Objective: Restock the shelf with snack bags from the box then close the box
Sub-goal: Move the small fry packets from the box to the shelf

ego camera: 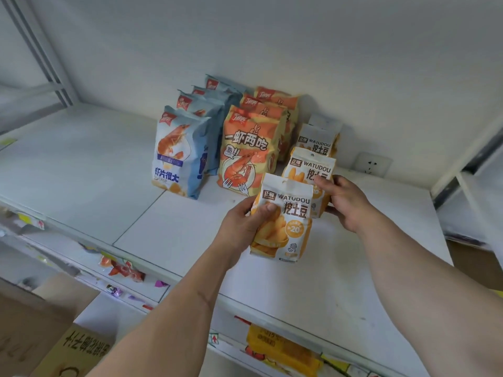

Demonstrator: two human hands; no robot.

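**Both hands on potato snack bags at the shelf**

Cardboard box (40, 336) sits lowest in the head view, at seven o'clock, its flap up. Both forearms reach over the white shelf (89, 172). Left hand (242, 224) grips the front WATUDOU bag (288, 221), thumb across its face, fingers curled behind it, holding it upright over the shelf. Right hand (345, 202), at three o'clock of that bag, grips the second WATUDOU bag (310, 170) just behind it. More of these bags (317, 138) line up toward the wall. At eleven o'clock stand a row of orange shrimp bags (247, 153) and a row of blue shrimp bags (177, 153). A wall socket (371, 164) shows at two o'clock.
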